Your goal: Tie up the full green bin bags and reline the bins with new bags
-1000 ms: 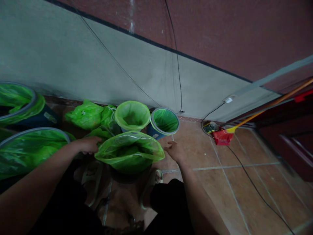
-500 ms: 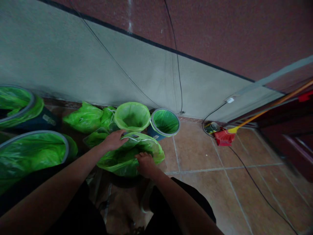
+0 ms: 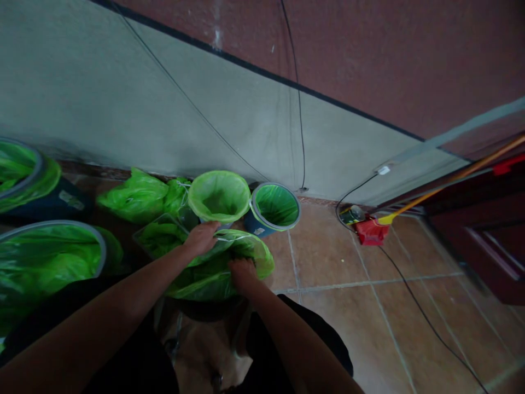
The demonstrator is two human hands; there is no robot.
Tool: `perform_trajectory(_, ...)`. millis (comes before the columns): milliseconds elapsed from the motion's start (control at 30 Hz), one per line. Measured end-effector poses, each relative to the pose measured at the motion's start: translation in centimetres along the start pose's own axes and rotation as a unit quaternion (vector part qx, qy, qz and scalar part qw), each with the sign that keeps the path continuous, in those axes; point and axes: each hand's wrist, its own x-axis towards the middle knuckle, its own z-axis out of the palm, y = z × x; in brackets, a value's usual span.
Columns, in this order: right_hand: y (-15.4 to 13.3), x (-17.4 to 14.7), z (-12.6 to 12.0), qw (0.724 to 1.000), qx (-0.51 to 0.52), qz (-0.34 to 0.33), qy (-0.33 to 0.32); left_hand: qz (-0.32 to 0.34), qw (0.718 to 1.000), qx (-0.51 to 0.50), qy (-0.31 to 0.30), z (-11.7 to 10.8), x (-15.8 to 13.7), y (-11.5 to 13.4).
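Green plastic bag (image 3: 213, 273), lying on the floor between the knees, is being gathered at its mouth: left hand (image 3: 202, 238) pinching the far rim, right hand (image 3: 241, 272) gripping the near edge, likely needing drawing together next.

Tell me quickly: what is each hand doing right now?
Left hand: closed on the far rim of the green bag.
Right hand: gripping the same bag's near side.
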Motion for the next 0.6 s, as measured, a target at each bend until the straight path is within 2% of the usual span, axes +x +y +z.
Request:
perform_trajectory(100,0.3,0.3,0.1,1.0,0.011,0.014,-0.008,0.013,1.0,0.026,-0.002,-0.1,0.3,0.0)
perform_trajectory(200,0.6,0.3,-0.3,0.999,0.033,0.021,0.018,0.012,0.999,0.04,-0.002,-0.3,0.4,-0.1)
perform_trajectory(300,0.8,0.2,-1.1,0.996,0.062,0.026,0.062,0.016,0.997,0.069,0.004,-0.4,0.4,-0.1)
perform_trajectory(400,1.0,0.3,-1.5,0.989,0.093,0.028,0.11,0.025,0.996,0.076,0.035,-0.5,0.4,-0.2)
perform_trajectory(500,1.1,0.5,-1.3,0.973,0.144,0.011,0.178,0.01,0.995,0.058,0.079,-0.5,0.5,-0.2)
perform_trajectory(600,1.0,0.5,-0.9,0.953,0.19,-0.018,0.234,-0.021,0.995,0.03,0.088,-0.5,0.6,-0.1)
